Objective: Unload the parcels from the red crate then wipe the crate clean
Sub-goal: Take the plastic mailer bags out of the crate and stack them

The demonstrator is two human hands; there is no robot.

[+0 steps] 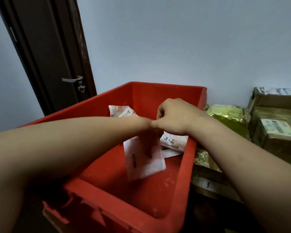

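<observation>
The red crate point(94, 187) stands in front of me with white parcels in it. One white parcel point(121, 111) leans at the far wall and another white parcel point(173, 142) lies by the right wall. My left arm crosses over the crate, and my left hand point(148, 132) is bent down and mostly hidden. It seems to grip the top of a blurred white parcel point(144, 163) that hangs above the crate floor. My right hand point(175, 118) hovers over the crate with curled fingers, its thumb touching my left wrist. What it holds is hidden.
To the right of the crate lie a yellow-green padded bag point(228, 118) and brown cardboard boxes point(275, 132) with labels. A dark door point(49, 56) with a metal handle stands at the back left. A pale wall rises behind the crate.
</observation>
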